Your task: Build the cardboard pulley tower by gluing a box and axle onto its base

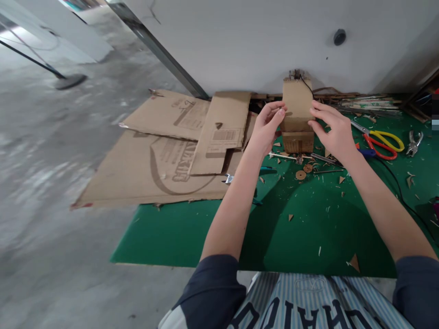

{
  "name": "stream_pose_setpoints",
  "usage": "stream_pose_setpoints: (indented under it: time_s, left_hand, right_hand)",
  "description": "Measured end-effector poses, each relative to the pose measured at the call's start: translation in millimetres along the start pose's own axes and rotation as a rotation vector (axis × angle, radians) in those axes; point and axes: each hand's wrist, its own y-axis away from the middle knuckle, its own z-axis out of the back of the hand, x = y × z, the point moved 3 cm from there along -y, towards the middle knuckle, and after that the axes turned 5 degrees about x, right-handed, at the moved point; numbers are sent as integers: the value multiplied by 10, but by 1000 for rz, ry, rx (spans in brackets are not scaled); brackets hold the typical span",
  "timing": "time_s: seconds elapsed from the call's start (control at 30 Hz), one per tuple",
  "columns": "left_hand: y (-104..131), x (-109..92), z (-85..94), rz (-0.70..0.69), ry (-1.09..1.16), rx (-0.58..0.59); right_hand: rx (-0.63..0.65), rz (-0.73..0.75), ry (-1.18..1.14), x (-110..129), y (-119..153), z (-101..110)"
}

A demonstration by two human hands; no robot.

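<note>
A small cardboard box [298, 141] stands on the green tabletop, with an upright cardboard panel [297, 98] rising behind its front. My left hand [266, 127] grips the panel's left edge between thumb and fingers. At the right edge, the curled fingertips of my right hand [333, 128] press on the same panel. A dark wire and a small clip-like piece [297, 74] sit at the panel's top. Two small round cardboard discs [301, 175] lie in front of the box, among thin sticks and scraps.
Scissors with red and yellow handles [380, 141] and a metal clamp-like tool [414, 143] lie at the right. Large flattened cardboard sheets [137, 169] overhang the left side of the green tabletop [164, 237]. A bundle of thin sticks [370, 104] rests along the white wall [267, 41].
</note>
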Motion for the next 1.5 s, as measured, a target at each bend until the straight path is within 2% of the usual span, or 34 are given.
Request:
stream_pose_setpoints:
  time_s: [0.37, 0.57, 0.67, 0.93, 1.13, 1.23, 1.37, 1.5]
  left_hand:
    - [10, -57, -1, -23, -15, 1]
    - [-53, -27, 115, 180, -22, -107]
    - [-54, -6, 154, 292, -40, -53]
    - [-62, 38, 126, 374, 25, 59]
    - [-90, 114, 91, 289, 72, 15]
    - [-102, 135, 86, 211, 71, 16]
    - [-169, 210, 129, 20, -10, 97]
    - [-230, 361, 149, -206, -138, 167]
  right_hand:
    - [-12, 43, 22, 8, 10, 67]
    - [-17, 20, 66, 35, 16, 78]
    - [-18, 28, 49, 46, 16, 92]
    - [12, 9, 3, 71, 17, 153]
    - [8, -8, -40, 86, 25, 237]
    - [-34, 11, -98, 43, 20, 278]
    - [-94, -5, -147, -71, 9, 315]
    - [-98, -41, -139, -128, 9, 363]
